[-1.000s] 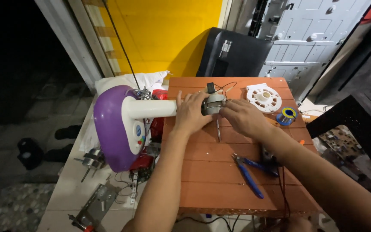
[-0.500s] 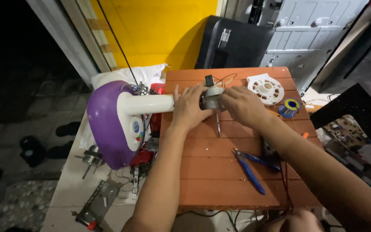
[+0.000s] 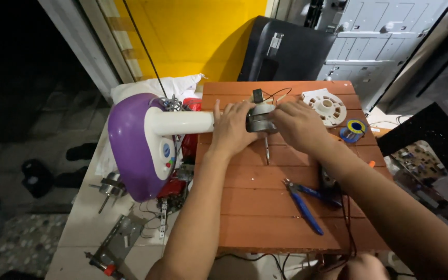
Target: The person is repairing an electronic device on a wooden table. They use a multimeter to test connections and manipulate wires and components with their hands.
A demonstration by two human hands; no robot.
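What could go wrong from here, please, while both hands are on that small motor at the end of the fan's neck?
The motor is held between the left hand and right hand with its shaft pointing toward the person; a slip might jab a finger. Its thin wires loop loose behind and could snag or tear. The purple fan base hangs past the wooden table edge, so a tug might tip it.
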